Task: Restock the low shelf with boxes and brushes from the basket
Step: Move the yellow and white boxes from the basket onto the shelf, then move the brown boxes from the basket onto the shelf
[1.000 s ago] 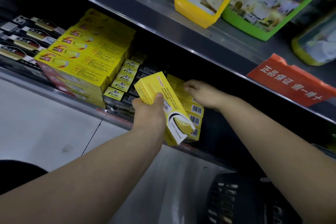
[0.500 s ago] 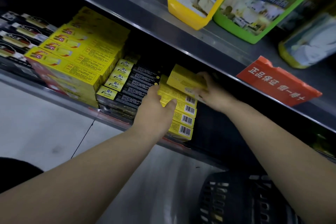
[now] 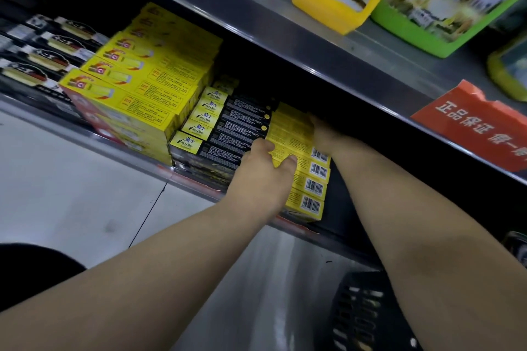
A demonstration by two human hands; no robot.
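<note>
Fingers (image 3: 263,147) of the left hand (image 3: 261,179), relaxed, are pressing the yellow boxes (image 3: 291,137) just ahead of them on the low shelf (image 3: 85,134), squaring the stack; right hand (image 3: 323,137) grasp cannot be told.

Pale tiled floor (image 3: 71,194), metal upper shelf (image 3: 285,37) (glossy)
</note>
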